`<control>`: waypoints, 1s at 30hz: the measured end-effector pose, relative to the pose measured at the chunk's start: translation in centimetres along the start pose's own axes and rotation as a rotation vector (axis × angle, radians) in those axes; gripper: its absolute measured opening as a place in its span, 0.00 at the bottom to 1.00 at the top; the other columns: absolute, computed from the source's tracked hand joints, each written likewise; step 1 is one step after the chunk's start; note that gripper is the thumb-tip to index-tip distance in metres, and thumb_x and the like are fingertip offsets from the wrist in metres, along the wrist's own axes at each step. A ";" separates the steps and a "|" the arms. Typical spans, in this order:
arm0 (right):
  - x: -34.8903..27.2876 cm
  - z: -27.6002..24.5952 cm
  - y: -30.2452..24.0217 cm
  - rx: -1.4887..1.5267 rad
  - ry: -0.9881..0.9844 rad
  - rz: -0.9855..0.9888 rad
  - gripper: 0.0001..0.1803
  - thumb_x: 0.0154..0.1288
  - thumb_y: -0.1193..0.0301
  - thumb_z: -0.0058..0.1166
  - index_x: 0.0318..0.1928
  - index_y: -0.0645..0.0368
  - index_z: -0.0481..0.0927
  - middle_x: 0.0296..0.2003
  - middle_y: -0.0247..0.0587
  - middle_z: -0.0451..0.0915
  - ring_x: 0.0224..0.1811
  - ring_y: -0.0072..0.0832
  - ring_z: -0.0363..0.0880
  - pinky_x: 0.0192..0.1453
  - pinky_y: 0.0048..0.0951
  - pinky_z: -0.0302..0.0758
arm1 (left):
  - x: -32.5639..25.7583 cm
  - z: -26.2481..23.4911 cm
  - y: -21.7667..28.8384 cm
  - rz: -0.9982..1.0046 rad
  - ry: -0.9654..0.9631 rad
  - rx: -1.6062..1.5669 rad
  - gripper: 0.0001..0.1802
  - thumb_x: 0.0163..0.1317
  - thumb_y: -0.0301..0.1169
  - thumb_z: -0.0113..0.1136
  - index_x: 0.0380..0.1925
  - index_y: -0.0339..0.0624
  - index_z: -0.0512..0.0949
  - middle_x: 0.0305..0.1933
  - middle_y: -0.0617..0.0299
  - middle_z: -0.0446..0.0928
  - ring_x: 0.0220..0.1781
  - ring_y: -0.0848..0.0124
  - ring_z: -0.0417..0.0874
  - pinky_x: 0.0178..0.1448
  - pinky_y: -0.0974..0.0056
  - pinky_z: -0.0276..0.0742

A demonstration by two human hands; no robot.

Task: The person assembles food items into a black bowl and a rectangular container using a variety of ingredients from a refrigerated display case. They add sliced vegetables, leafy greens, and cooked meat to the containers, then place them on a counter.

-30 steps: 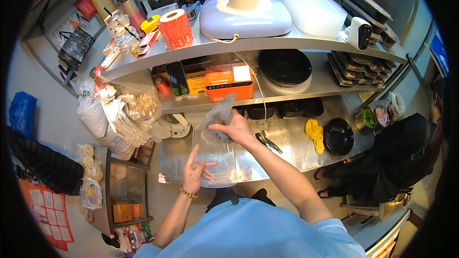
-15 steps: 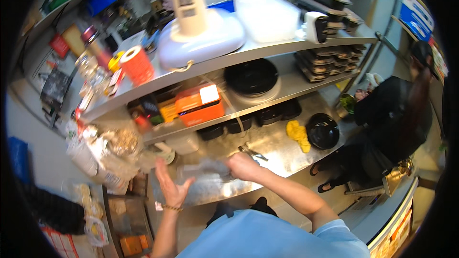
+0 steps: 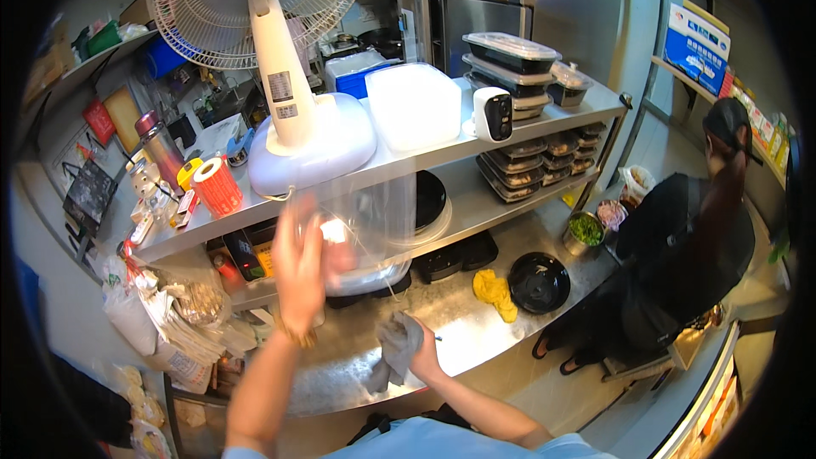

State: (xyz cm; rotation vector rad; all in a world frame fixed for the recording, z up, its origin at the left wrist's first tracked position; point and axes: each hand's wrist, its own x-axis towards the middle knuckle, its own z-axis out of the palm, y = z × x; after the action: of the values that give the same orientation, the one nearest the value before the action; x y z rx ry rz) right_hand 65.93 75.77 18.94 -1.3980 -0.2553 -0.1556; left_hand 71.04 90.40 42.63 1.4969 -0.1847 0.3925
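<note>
standing near the left end of the top shelf [image 3: 557,123] is a red roll [image 3: 218,189], with a fan [image 3: 289,110] to its right. next comes the left hand [image 3: 299,268], raised in front of that shelf's front edge and blurred by motion; its fingers point upward at the left side of a clear tub [image 3: 374,208], but i cannot tell whether they are clamped on it. the tub is up in the air, over the counter [image 3: 463,327] and in front of the shelves: see-through, colourless, with a bright glare near the hand, pale streaks down its walls and a smeared outline. a big bowl [image 3: 430,197] shows just past its right side. lower down, a grey cloth [image 3: 398,344] hangs crumpled above the counter's front edge, the right hand [image 3: 427,355] on its right with fingers closed around it. farther right, a yellow cloth [image 3: 495,293] lies beside a black bowl [image 3: 539,282] near the front edge, and a pot [image 3: 584,231] of greens sits at the counter's right end.
</note>
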 end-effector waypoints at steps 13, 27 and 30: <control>-4.3 1.0 14.0 -0.419 -0.094 0.485 0.32 0.60 0.56 0.63 0.56 0.62 0.68 0.47 0.56 0.82 0.53 0.52 0.80 0.56 0.42 0.75 | 25.7 11.0 3.1 -0.066 -0.169 1.022 0.27 0.64 0.44 0.50 0.59 0.40 0.73 0.55 0.46 0.78 0.51 0.58 0.80 0.53 0.58 0.73; -4.8 12.0 3.4 0.530 0.029 0.751 0.27 0.75 0.52 0.42 0.58 0.63 0.74 0.53 0.46 0.78 0.57 0.31 0.74 0.62 0.34 0.68 | -12.1 -15.5 -17.2 -0.058 -0.874 1.041 0.38 0.54 0.38 0.65 0.66 0.51 0.62 0.52 0.44 0.79 0.51 0.51 0.82 0.52 0.52 0.79; -7.0 14.5 5.9 -0.280 -0.093 0.409 0.25 0.76 0.54 0.45 0.33 0.65 0.78 0.26 0.33 0.77 0.30 0.22 0.71 0.36 0.31 0.70 | -14.3 -18.3 -18.3 -0.451 -0.850 0.901 0.26 0.57 0.38 0.60 0.56 0.47 0.70 0.35 0.43 0.82 0.42 0.50 0.85 0.45 0.51 0.79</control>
State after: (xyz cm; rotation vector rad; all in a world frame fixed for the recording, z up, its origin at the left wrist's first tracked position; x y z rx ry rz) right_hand 59.50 90.72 13.68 -1.7081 -0.0194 0.2196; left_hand 62.33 106.01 19.10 2.4578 -0.3509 -0.6443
